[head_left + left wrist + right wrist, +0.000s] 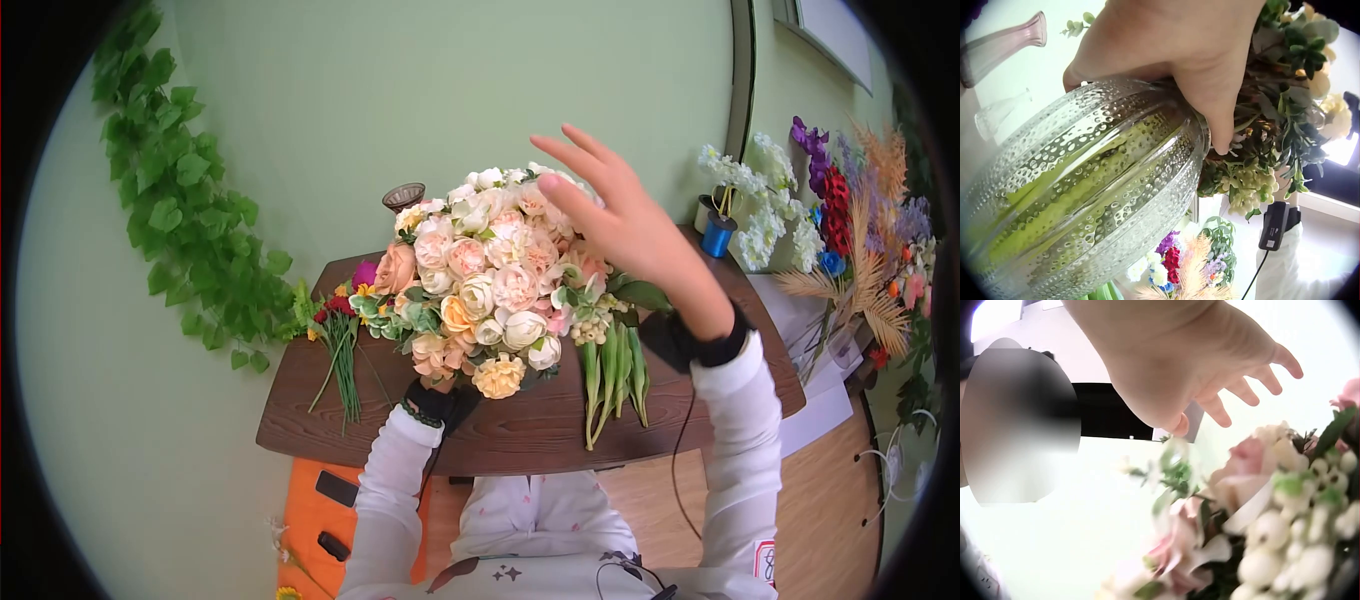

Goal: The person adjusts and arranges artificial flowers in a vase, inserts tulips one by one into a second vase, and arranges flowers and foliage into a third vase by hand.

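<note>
Head view: I have the full, rounded bouquet of peach, cream and white rose-like flowers point(495, 270) over the middle of the dark brown wooden desk point(510, 440); the left wrist camera shows me the clear, dimpled glass vase point(1110, 194) below it, green visible through the wall, and the left hand point(1169, 56) gripping its neck, thumb curled round beside the blooms; whether the vase's base touches the desk I cannot tell; the right hand point(625, 215) is raised above the bouquet's right side, fingers extended and spread; long green leaves point(615, 380) lie to its right, pointing toward the front edge; red flowers on thin green stems point(345, 380) lie near the left edge; a shiny blue cylindrical pot point(718, 235) stands by the back right corner.
</note>
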A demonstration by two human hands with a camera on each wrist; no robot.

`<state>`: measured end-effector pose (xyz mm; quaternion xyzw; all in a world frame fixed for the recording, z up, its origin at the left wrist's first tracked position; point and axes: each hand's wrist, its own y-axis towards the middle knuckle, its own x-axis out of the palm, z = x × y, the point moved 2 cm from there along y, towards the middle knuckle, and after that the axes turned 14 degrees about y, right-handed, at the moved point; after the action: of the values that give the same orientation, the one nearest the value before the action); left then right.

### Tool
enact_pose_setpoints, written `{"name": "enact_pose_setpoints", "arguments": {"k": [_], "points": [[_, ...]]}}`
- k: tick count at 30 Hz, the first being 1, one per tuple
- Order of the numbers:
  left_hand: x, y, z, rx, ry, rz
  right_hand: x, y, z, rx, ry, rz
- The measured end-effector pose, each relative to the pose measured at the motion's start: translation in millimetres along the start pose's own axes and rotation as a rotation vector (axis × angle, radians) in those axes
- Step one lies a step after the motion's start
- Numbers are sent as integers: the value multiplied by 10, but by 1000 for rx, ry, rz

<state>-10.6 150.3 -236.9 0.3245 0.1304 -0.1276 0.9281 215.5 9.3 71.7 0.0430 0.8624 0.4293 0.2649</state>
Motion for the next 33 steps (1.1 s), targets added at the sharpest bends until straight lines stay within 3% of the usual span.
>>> {"name": "enact_pose_setpoints", "arguments": {"k": [4, 6, 9, 33], "points": [[-17, 3, -18, 0, 3, 2, 69, 261, 206, 143, 26, -215], [-34, 7, -28, 0, 4, 2, 140, 322, 218, 326, 29, -413], [-80, -6, -48, -2, 7, 6, 243, 369, 307, 290, -70, -559], [-49, 29, -161, -28, 9, -15, 355, 117, 508, 216, -45, -507]]}}
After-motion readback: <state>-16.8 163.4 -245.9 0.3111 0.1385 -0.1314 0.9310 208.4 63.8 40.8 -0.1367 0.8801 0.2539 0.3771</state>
